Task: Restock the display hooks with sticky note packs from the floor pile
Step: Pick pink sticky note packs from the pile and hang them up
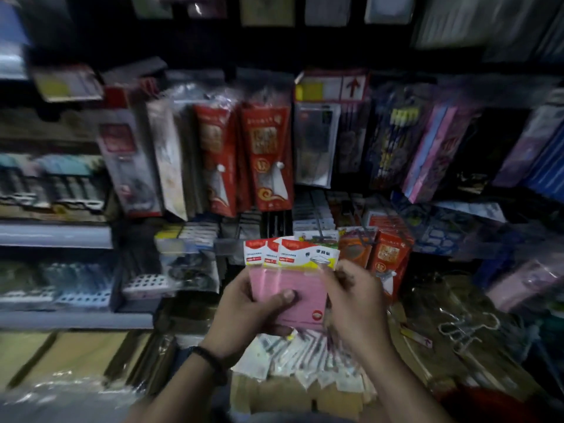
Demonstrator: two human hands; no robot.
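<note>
Dim shop shelves [55,236] behind; left hand [253,303] and right hand [351,300] both clamp fanned sticky note packs [293,270].

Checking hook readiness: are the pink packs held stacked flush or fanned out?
Fanned: three red-and-white headers of the pink packs show side by side.

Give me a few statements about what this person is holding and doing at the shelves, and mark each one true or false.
1. Both hands hold a fanned stack of pink sticky note packs. True.
2. The left hand has its thumb pressed across the front pack. True.
3. The packs have blue header cards. False: the headers are red and white.
4. The right hand hangs empty at the person's side. False: it pinches the front pack's top right corner.
5. A dark beaded bracelet sits on the left wrist. True.
6. The red hanging packs are below the hands. False: they hang above them.
</note>
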